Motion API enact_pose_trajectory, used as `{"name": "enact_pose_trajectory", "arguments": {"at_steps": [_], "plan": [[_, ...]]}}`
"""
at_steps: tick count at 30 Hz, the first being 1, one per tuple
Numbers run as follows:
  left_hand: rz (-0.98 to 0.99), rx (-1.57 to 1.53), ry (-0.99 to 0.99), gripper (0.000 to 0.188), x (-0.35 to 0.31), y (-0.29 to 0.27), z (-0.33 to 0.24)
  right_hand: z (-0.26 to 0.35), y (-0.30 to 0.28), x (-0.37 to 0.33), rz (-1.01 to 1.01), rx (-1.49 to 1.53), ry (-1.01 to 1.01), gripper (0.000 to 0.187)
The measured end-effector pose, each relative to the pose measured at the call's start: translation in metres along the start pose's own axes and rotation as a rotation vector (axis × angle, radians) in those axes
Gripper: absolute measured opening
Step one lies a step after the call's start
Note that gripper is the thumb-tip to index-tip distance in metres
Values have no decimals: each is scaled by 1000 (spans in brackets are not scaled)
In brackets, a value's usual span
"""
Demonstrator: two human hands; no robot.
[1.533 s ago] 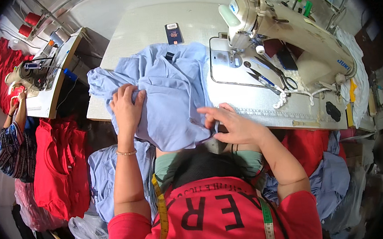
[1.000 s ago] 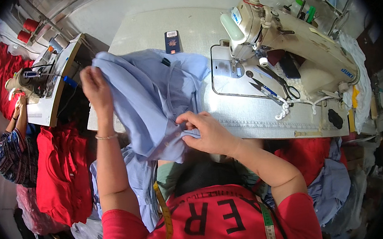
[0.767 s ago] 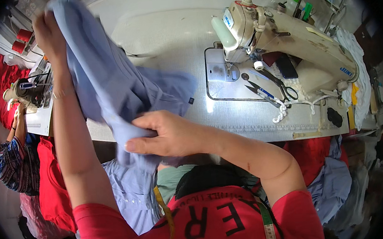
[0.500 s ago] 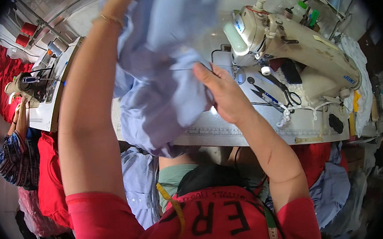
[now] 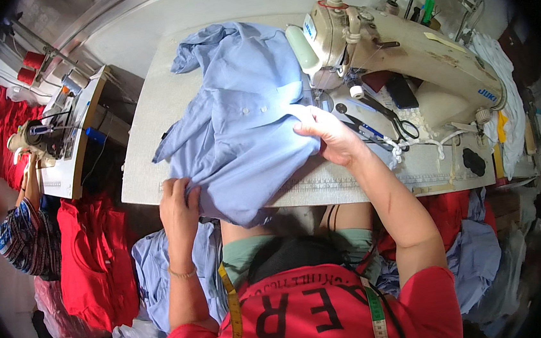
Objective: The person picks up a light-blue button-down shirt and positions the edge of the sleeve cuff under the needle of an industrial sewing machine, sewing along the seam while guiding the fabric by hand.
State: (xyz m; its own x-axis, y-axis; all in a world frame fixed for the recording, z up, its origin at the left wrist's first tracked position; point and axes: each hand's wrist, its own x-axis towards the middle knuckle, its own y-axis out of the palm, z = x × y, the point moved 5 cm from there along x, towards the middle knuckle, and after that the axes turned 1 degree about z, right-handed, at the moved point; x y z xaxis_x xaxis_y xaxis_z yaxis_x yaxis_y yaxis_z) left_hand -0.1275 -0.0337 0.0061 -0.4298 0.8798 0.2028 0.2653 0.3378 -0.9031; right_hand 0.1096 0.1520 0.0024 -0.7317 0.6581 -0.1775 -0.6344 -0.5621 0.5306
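Pale and wide, the bench (image 5: 144,161) fills the middle of a crowded sewing room, with a cream sewing machine (image 5: 428,58) standing along its right side. Most of the bare left part is now covered by a light blue shirt (image 5: 236,140), which half a second ago hung bunched in the air under a raised left arm. It has come down and lies loosely spread, its far end beside the machine head, its near end drooping over the front edge above the lap. The left hand (image 5: 181,209) has dropped to the shirt's near left border, fingers curled on the cloth; whether they pinch it, I cannot tell. The right hand (image 5: 333,136) holds a fold of the front between thumb and fingers, just beside the scissors (image 5: 402,124). Small buttons (image 5: 246,112) now show, face up, which suggests that the lifting and turning is over and the shirt is being arranged.
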Motion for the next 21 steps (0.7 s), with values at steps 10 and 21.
{"name": "enact_pose_trajectory", "arguments": {"at_steps": [10,21], "plan": [[-503,-76,514,13,173,-102,-69,-8,18,-27,27,-72,-108,34],[-73,-229,845,39,41,24,-166,-2,3,-41,-249,-802,-432,21]]}}
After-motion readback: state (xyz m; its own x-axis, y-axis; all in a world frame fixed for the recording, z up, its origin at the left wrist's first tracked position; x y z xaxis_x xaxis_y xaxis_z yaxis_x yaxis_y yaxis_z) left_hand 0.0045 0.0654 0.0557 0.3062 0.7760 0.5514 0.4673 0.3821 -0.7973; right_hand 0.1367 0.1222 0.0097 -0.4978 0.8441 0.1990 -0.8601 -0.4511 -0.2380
